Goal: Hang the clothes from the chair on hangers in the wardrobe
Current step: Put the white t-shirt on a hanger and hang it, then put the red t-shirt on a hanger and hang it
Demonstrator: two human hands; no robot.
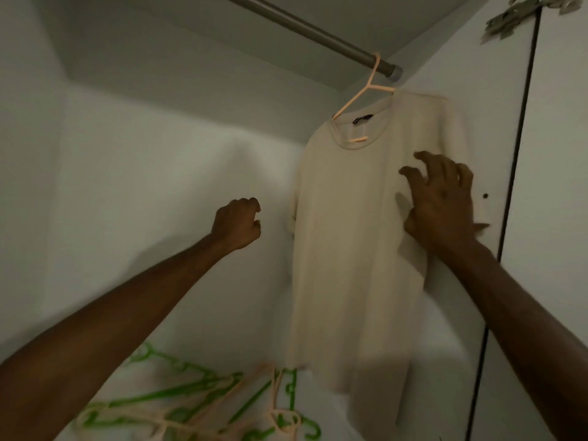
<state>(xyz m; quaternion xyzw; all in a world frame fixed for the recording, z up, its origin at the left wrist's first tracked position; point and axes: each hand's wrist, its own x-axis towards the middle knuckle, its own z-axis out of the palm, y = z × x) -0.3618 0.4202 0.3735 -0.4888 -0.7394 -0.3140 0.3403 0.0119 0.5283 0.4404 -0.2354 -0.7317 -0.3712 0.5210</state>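
Observation:
A cream T-shirt [346, 237] hangs on a peach hanger [369, 87] hooked over the grey wardrobe rail [305, 27], at its right end. My right hand [439, 198] is in front of the shirt's right side with its fingers spread and bent, holding nothing; whether it touches the cloth I cannot tell. My left hand [237, 222] is raised to the left of the shirt, apart from it, with fingers loosely curled and nothing in it.
Several green hangers [178, 396] and peach hangers [280, 409] lie in a heap on the white wardrobe floor below. The white wardrobe door [556, 186] with its metal hinge [515, 17] stands at the right. White walls enclose the space.

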